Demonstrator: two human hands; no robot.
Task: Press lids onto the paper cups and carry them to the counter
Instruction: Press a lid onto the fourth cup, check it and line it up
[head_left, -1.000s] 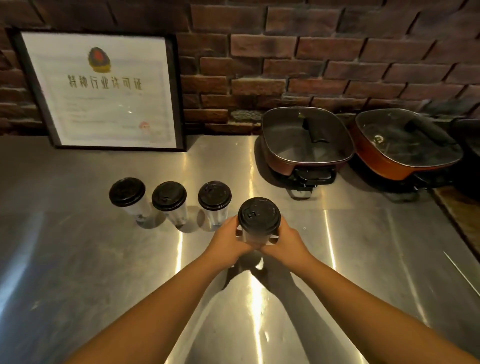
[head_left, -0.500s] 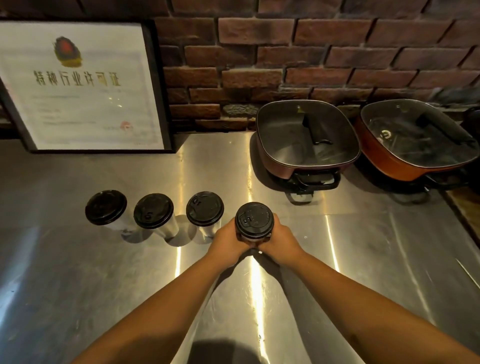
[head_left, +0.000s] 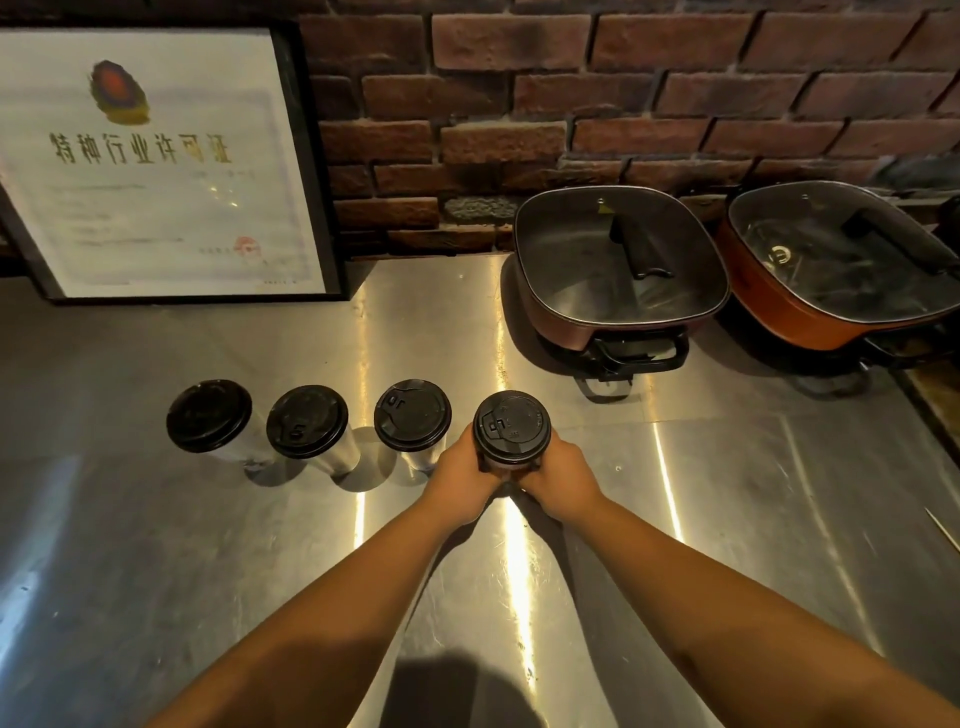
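Left hand (head_left: 464, 480) and right hand (head_left: 558, 480) both grasped the lidded cup (head_left: 511, 434), rightmost of four on the counter (head_left: 727, 493).

Four upright paper cups (head_left: 511, 467) with black lids (head_left: 511, 426) stand in a row on the steel counter (head_left: 727, 493)
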